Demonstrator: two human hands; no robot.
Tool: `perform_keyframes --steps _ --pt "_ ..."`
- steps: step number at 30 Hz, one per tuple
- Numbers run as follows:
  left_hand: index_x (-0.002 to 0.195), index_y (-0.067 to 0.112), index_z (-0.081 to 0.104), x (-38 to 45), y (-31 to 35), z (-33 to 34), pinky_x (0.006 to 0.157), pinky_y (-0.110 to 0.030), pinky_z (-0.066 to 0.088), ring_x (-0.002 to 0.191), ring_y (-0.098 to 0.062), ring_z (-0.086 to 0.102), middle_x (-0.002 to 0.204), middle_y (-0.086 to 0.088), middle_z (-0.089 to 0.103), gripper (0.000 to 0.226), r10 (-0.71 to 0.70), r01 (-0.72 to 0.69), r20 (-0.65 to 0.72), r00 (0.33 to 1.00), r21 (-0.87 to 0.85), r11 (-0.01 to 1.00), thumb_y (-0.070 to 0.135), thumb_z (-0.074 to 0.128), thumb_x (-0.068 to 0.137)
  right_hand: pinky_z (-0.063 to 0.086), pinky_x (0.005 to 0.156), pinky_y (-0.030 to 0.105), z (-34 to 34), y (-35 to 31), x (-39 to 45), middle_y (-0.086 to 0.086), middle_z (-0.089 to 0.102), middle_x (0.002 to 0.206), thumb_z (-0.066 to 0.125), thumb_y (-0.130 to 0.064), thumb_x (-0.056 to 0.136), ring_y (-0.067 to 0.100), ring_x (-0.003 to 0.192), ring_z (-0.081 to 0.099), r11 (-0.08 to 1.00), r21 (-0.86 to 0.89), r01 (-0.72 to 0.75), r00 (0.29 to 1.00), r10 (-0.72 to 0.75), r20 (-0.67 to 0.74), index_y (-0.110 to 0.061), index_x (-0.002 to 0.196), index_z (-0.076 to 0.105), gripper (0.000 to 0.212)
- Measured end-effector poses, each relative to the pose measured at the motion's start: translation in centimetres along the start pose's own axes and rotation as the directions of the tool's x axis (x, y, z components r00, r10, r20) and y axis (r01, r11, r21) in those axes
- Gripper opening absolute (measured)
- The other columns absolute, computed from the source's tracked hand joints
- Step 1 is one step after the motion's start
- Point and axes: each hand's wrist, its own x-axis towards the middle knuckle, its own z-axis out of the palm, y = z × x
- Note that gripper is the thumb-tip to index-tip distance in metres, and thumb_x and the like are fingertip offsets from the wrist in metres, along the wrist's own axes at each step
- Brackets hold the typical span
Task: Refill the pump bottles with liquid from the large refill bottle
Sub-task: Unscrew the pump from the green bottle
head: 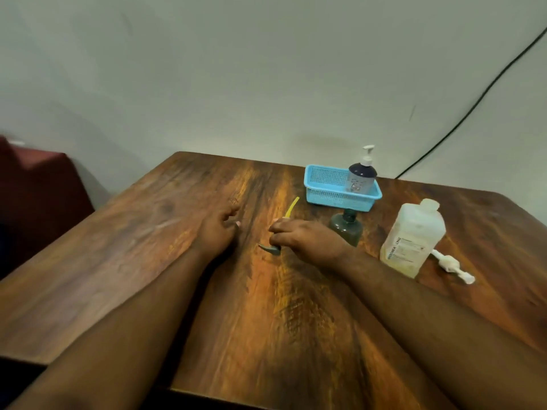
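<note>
My right hand (307,241) lies on the wooden table (148,261), closed around a grey pump head (270,249) whose yellow tube (291,207) sticks out past my fingers. My left hand (219,229) rests empty beside it, fingers loosely curled. Just right of my right hand stands a dark green bottle (347,229) with no pump on its open neck. The large translucent refill bottle (413,241) stands further right, uncapped. A white pump head (451,264) lies on the table to its right. A dark pump bottle (361,174) with a white pump stands in the blue basket (325,187).
The table's back edge meets a pale wall. A black cable (473,110) runs down the wall at the right. A dark red seat (38,184) stands left of the table.
</note>
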Motion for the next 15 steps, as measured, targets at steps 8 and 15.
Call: perform_keyframes --steps 8,15 --pt "0.126 0.015 0.067 -0.1 -1.4 0.5 0.093 -0.024 0.04 0.11 -0.01 0.057 0.124 -0.004 0.068 0.033 0.089 -0.091 0.017 0.996 0.287 0.954 0.013 0.061 0.094 0.049 0.096 0.041 3.6 0.3 0.9 0.003 0.056 0.128 0.053 -0.02 0.094 0.019 0.121 0.051 0.997 -0.058 -0.059 0.968 0.071 0.242 -0.022 0.119 0.059 0.026" --pt "0.12 0.015 0.07 -0.1 -1.1 0.6 0.093 -0.029 0.043 0.114 -0.021 0.06 0.121 -0.004 0.067 0.028 0.11 -0.126 0.063 0.992 0.358 0.925 0.014 0.057 0.095 0.042 0.105 0.041 3.8 0.3 0.5 0.004 0.052 0.138 0.052 -0.017 0.096 0.021 0.132 0.043 0.995 -0.054 -0.084 0.98 0.092 0.174 -0.021 0.125 0.057 0.03"
